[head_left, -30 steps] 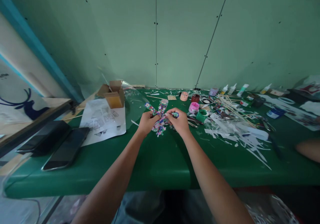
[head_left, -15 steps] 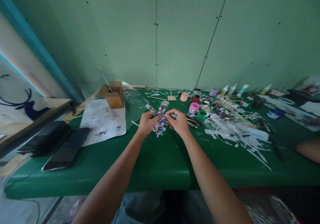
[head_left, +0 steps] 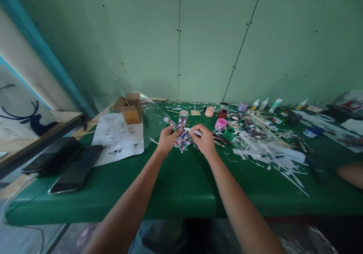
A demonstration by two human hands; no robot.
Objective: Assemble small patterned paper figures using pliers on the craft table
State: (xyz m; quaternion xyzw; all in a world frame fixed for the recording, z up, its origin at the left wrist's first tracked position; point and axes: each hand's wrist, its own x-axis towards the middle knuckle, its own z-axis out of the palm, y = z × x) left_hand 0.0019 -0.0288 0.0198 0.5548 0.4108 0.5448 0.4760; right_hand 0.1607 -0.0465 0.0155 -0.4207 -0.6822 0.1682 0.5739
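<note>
My left hand (head_left: 166, 140) is closed on a bundle of colourful patterned strips (head_left: 176, 127) that fan out over the green table (head_left: 181, 186). My right hand (head_left: 203, 140) pinches a thin strip (head_left: 195, 132) whose pale underside shows, just right of the bundle. Both hands meet near the middle of the table, with more patterned pieces (head_left: 183, 143) lying beneath them.
Small paint pots (head_left: 220, 123) and glue bottles (head_left: 263, 103) stand behind my right hand. Wooden sticks and white paper scraps (head_left: 266, 148) spread to the right. A small cardboard box (head_left: 129, 110), printed sheets (head_left: 116, 137) and two dark phones (head_left: 76, 169) lie on the left. Another person's arm (head_left: 351, 172) shows at far right.
My right hand has turned the strip, so its pale side now faces up. The camera tilted slightly; my left hand stays on the bundle.
</note>
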